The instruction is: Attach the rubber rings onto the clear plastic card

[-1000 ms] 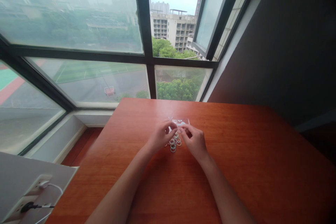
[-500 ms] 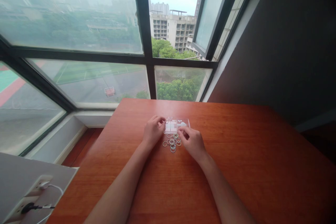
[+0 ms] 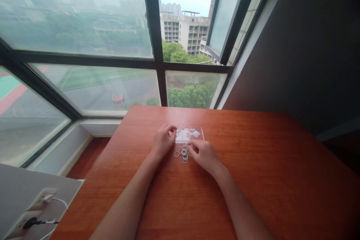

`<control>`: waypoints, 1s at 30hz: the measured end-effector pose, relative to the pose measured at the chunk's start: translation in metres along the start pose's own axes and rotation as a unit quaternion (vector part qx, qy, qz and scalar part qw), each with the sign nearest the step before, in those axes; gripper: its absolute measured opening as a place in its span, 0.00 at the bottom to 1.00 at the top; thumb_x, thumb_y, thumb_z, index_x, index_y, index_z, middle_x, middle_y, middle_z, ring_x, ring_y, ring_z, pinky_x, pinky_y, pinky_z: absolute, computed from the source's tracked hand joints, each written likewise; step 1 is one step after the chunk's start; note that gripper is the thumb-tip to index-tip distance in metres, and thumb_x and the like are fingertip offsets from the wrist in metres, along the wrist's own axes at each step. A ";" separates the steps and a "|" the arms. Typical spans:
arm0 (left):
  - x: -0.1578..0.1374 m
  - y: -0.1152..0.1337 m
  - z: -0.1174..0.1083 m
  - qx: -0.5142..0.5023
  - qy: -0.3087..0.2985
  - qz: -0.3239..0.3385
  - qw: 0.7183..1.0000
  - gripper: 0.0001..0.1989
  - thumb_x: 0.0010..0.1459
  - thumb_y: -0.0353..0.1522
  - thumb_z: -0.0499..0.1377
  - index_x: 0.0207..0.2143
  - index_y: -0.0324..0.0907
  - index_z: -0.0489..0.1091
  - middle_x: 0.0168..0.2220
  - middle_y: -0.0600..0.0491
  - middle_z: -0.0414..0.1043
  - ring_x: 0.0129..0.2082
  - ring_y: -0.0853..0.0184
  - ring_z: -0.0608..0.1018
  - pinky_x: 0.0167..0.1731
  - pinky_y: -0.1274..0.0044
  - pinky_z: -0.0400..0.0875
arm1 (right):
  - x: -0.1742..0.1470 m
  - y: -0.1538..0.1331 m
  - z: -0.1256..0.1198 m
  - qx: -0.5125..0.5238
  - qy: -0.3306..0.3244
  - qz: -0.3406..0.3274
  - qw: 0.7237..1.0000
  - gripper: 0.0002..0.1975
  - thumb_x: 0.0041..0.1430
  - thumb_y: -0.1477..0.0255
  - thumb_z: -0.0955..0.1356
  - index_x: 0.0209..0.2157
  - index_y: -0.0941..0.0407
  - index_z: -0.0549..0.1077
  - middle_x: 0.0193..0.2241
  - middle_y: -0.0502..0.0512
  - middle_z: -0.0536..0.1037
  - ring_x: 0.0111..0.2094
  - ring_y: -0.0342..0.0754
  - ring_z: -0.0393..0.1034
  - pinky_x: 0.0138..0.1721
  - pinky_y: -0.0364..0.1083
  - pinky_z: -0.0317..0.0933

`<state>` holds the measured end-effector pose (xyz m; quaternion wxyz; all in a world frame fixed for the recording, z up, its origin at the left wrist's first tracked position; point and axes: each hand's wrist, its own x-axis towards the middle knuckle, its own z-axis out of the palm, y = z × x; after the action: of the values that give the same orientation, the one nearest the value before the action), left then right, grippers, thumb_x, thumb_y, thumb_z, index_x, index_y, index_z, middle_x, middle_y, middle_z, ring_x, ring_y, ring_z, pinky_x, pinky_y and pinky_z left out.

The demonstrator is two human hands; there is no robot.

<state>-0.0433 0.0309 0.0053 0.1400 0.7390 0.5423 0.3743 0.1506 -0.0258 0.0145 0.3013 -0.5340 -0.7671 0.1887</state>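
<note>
here, nearest, the small rings [image 3: 184,154] lie loose on the wooden table [image 3: 253,180]. the right hand [image 3: 203,154] curls over them, fingertips pinching into the pile. just beyond, the left hand [image 3: 162,140] steadies the clear plastic tray [image 3: 189,134] by its left edge, window [image 3: 112,45] beyond.

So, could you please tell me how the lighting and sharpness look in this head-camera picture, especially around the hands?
Head view: soft daylight from the large window, hazy outside; the grey wall on the right is dark. The reddish-brown wooden table shows a mild sheen and no hard shadows. Wide-angle bending curves the window frames. The left hand, right hand, small pale rings and clear plastic tray are too small for fine detail.
</note>
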 end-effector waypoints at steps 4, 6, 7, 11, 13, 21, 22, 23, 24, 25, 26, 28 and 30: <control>0.000 0.004 -0.001 -0.007 -0.001 -0.005 1.000 0.06 0.56 0.28 0.56 0.34 0.42 0.73 0.32 0.54 0.73 0.25 0.71 0.71 0.29 0.79 0.65 | -0.003 -0.004 -0.002 -0.010 -0.049 -0.026 0.998 0.08 0.57 0.73 0.66 0.35 0.50 0.78 0.28 0.49 0.79 0.27 0.43 0.70 0.30 0.40 0.56; 0.000 0.005 -0.002 -0.010 -0.003 -0.006 1.000 0.06 0.56 0.28 0.56 0.34 0.42 0.73 0.32 0.54 0.73 0.25 0.72 0.71 0.29 0.79 0.64 | -0.004 -0.005 -0.003 -0.015 -0.067 -0.031 0.997 0.09 0.56 0.74 0.67 0.35 0.50 0.79 0.28 0.48 0.79 0.27 0.43 0.70 0.29 0.40 0.55; 0.000 0.005 -0.002 -0.012 -0.004 -0.005 1.000 0.06 0.56 0.28 0.56 0.35 0.42 0.73 0.32 0.54 0.73 0.25 0.72 0.71 0.29 0.79 0.65 | -0.004 -0.006 -0.003 -0.016 -0.074 -0.031 0.997 0.09 0.56 0.74 0.67 0.35 0.50 0.79 0.27 0.48 0.79 0.26 0.43 0.69 0.29 0.40 0.55; -0.001 0.007 -0.002 -0.019 -0.009 0.002 1.000 0.07 0.56 0.27 0.55 0.35 0.42 0.73 0.33 0.55 0.73 0.25 0.72 0.70 0.29 0.79 0.65 | -0.005 -0.006 -0.002 -0.020 -0.083 -0.026 0.996 0.07 0.56 0.74 0.67 0.33 0.50 0.78 0.25 0.47 0.78 0.24 0.41 0.67 0.27 0.40 0.52; -0.001 0.007 -0.002 -0.019 -0.011 0.004 1.000 0.07 0.56 0.27 0.55 0.35 0.42 0.73 0.33 0.55 0.73 0.25 0.72 0.70 0.29 0.78 0.65 | -0.004 -0.005 -0.002 -0.021 -0.082 -0.027 0.996 0.07 0.56 0.74 0.67 0.32 0.51 0.78 0.24 0.47 0.77 0.24 0.41 0.67 0.27 0.40 0.52; -0.001 0.011 -0.004 -0.040 -0.025 0.012 0.999 0.07 0.56 0.27 0.55 0.35 0.42 0.73 0.32 0.54 0.73 0.24 0.72 0.70 0.28 0.79 0.64 | 0.000 -0.001 -0.003 0.018 -0.005 0.001 1.000 0.07 0.57 0.71 0.66 0.33 0.52 0.77 0.23 0.48 0.75 0.25 0.43 0.67 0.30 0.40 0.56; -0.001 0.012 -0.004 -0.043 -0.027 0.015 0.999 0.07 0.57 0.27 0.55 0.35 0.41 0.73 0.32 0.54 0.73 0.24 0.72 0.70 0.28 0.79 0.64 | 0.001 0.000 -0.003 0.028 0.013 0.009 0.999 0.07 0.58 0.71 0.66 0.33 0.53 0.77 0.21 0.47 0.74 0.24 0.42 0.66 0.30 0.40 0.56; -0.001 0.014 -0.004 -0.047 -0.029 0.019 0.998 0.07 0.57 0.28 0.56 0.36 0.41 0.73 0.32 0.54 0.73 0.24 0.72 0.69 0.28 0.79 0.64 | 0.002 0.001 -0.004 0.040 0.030 0.016 0.999 0.08 0.58 0.70 0.66 0.33 0.53 0.77 0.20 0.47 0.73 0.23 0.42 0.65 0.29 0.40 0.56; -0.001 0.016 -0.004 -0.053 -0.031 0.023 0.998 0.07 0.57 0.28 0.56 0.36 0.41 0.73 0.31 0.54 0.73 0.24 0.72 0.69 0.28 0.80 0.64 | 0.002 0.001 -0.004 0.053 0.045 0.023 0.997 0.08 0.58 0.69 0.65 0.33 0.54 0.77 0.19 0.47 0.72 0.22 0.42 0.64 0.28 0.40 0.56; -0.002 0.018 -0.004 -0.062 -0.034 0.027 0.997 0.07 0.57 0.29 0.56 0.36 0.41 0.73 0.31 0.54 0.73 0.24 0.72 0.69 0.28 0.80 0.64 | 0.002 0.002 -0.004 0.064 0.058 0.031 0.996 0.09 0.58 0.68 0.65 0.33 0.54 0.77 0.19 0.47 0.71 0.21 0.42 0.64 0.28 0.40 0.55; -0.002 0.021 -0.004 -0.073 -0.037 0.029 0.996 0.06 0.58 0.29 0.56 0.36 0.41 0.73 0.30 0.54 0.73 0.24 0.73 0.68 0.28 0.80 0.63 | 0.003 0.002 -0.004 0.075 0.069 0.038 0.994 0.09 0.58 0.68 0.65 0.33 0.55 0.77 0.19 0.47 0.71 0.21 0.42 0.63 0.27 0.40 0.55; -0.003 0.027 -0.003 -0.105 -0.047 0.028 0.993 0.06 0.58 0.31 0.56 0.35 0.41 0.73 0.29 0.55 0.73 0.23 0.73 0.67 0.27 0.80 0.63 | 0.003 0.002 -0.005 0.093 0.085 0.050 0.991 0.10 0.58 0.67 0.65 0.33 0.55 0.78 0.18 0.47 0.70 0.21 0.42 0.62 0.26 0.40 0.55; -0.005 0.033 -0.002 -0.143 -0.068 0.025 0.987 0.07 0.60 0.32 0.55 0.34 0.40 0.73 0.28 0.55 0.72 0.22 0.74 0.67 0.25 0.81 0.63 | 0.004 0.001 -0.006 0.109 0.096 0.061 0.988 0.11 0.59 0.66 0.65 0.32 0.56 0.78 0.18 0.47 0.70 0.20 0.42 0.62 0.26 0.40 0.55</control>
<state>-0.0228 0.0139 0.0246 0.2713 0.7486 0.4540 0.3998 0.1545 -0.0220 0.0193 0.4181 -0.5590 -0.6756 0.2371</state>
